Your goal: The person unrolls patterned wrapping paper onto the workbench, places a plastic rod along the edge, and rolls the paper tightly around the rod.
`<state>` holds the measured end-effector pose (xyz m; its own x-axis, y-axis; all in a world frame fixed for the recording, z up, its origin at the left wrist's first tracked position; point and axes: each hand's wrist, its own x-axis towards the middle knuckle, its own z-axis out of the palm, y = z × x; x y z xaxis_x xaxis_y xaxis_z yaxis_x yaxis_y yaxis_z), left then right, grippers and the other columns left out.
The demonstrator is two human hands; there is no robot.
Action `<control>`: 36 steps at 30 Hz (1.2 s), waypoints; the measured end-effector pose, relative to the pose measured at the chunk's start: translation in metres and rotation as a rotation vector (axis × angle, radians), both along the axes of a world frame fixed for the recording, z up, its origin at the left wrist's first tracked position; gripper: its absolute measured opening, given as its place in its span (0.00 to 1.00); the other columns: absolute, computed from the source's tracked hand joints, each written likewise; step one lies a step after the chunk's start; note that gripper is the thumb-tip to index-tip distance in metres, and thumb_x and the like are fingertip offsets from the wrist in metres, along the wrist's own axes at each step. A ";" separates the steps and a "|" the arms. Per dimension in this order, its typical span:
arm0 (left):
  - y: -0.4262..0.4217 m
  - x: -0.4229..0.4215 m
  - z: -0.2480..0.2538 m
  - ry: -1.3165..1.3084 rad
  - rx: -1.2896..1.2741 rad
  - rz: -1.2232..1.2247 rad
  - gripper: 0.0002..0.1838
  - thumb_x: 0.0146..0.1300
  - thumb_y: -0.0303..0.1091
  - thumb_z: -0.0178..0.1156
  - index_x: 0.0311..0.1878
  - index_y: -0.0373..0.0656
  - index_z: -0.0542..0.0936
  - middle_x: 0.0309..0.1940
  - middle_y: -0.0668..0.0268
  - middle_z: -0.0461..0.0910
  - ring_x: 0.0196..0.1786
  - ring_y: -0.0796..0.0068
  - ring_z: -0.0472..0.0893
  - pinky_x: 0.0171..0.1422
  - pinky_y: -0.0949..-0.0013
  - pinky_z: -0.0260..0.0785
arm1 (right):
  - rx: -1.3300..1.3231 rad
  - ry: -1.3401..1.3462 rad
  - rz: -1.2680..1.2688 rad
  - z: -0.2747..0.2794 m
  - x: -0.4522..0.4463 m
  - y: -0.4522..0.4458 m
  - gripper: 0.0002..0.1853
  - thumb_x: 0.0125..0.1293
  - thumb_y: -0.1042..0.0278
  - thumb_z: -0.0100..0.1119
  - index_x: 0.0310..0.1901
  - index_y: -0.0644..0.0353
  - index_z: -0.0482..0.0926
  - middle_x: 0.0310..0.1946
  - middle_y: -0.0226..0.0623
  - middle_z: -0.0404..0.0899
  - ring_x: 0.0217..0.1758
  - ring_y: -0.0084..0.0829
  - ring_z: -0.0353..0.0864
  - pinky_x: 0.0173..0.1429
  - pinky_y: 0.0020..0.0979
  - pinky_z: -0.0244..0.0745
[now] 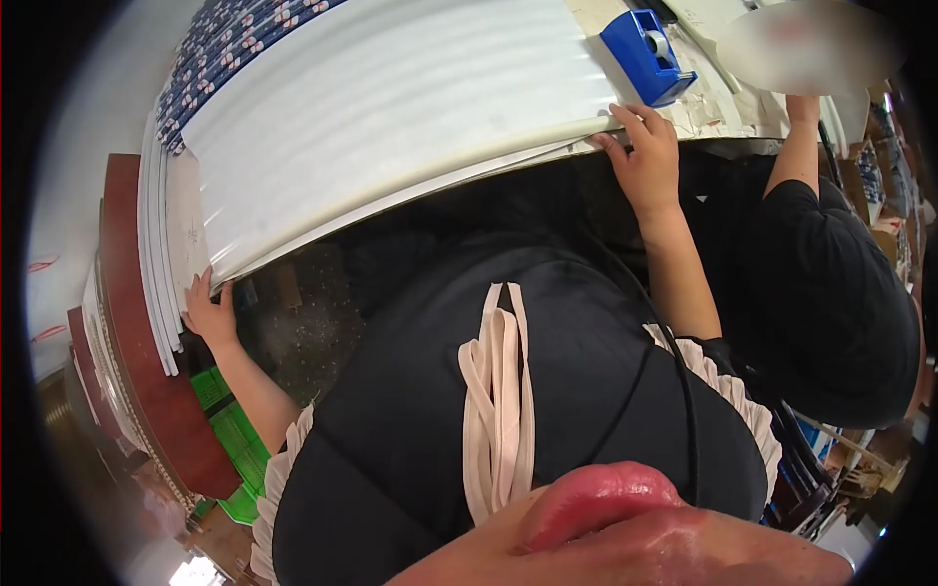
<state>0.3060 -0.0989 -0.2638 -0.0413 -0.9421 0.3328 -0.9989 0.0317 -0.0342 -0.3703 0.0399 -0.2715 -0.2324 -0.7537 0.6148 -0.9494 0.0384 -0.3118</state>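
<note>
A wide white sheet (391,88) lies across the table, its near edge rolled into a narrow tube along the table's front edge. My left hand (210,311) is at the sheet's near left corner, thumb and fingers closed on the rolled edge. At the other end of the roll, my right hand (645,156) pinches the edge between thumb and fingers. A blue tape dispenser (640,59) with a roll of tape stands just beyond my right hand, beside the sheet's right end.
Patterned dark blue rolls (230,54) lie at the back left. Long white strips (156,234) and a red-brown board (147,322) are at left, above green crates (234,439). A co-worker in black (831,283) is close at right, one arm on the table.
</note>
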 end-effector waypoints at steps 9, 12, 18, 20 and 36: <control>-0.002 -0.112 0.006 0.032 0.023 -0.555 0.24 0.62 0.40 0.72 0.62 0.52 0.84 0.61 0.62 0.84 0.65 0.53 0.80 0.75 0.47 0.64 | -0.001 0.172 0.206 0.012 0.026 -0.012 0.21 0.56 0.58 0.77 0.50 0.55 0.87 0.45 0.33 0.86 0.56 0.42 0.83 0.60 0.43 0.74; 0.001 -0.156 0.006 0.173 0.026 -0.686 0.19 0.65 0.36 0.70 0.60 0.49 0.86 0.53 0.60 0.84 0.54 0.53 0.82 0.63 0.53 0.71 | 0.097 0.065 0.378 0.011 0.042 -0.021 0.20 0.57 0.61 0.76 0.51 0.55 0.86 0.44 0.33 0.86 0.53 0.40 0.83 0.59 0.42 0.75; 0.003 -0.184 -0.004 0.157 -0.129 -0.802 0.16 0.70 0.30 0.64 0.60 0.48 0.85 0.46 0.62 0.82 0.49 0.56 0.81 0.56 0.54 0.71 | 0.058 0.082 0.397 0.007 0.055 -0.031 0.18 0.60 0.68 0.74 0.53 0.54 0.86 0.43 0.31 0.84 0.50 0.40 0.82 0.58 0.42 0.75; 0.002 -0.188 -0.005 0.167 -0.150 -0.801 0.15 0.71 0.30 0.61 0.59 0.47 0.85 0.45 0.60 0.83 0.48 0.55 0.81 0.58 0.54 0.71 | 0.057 0.092 0.366 0.008 0.055 -0.033 0.18 0.60 0.68 0.73 0.53 0.54 0.86 0.42 0.31 0.83 0.49 0.40 0.81 0.58 0.42 0.74; -0.015 -0.190 -0.007 0.391 -0.084 -0.785 0.12 0.69 0.23 0.56 0.52 0.41 0.83 0.41 0.57 0.86 0.43 0.55 0.82 0.50 0.56 0.71 | 0.089 -0.113 0.550 0.009 0.034 -0.070 0.08 0.64 0.67 0.71 0.35 0.59 0.80 0.34 0.37 0.81 0.43 0.44 0.80 0.48 0.43 0.75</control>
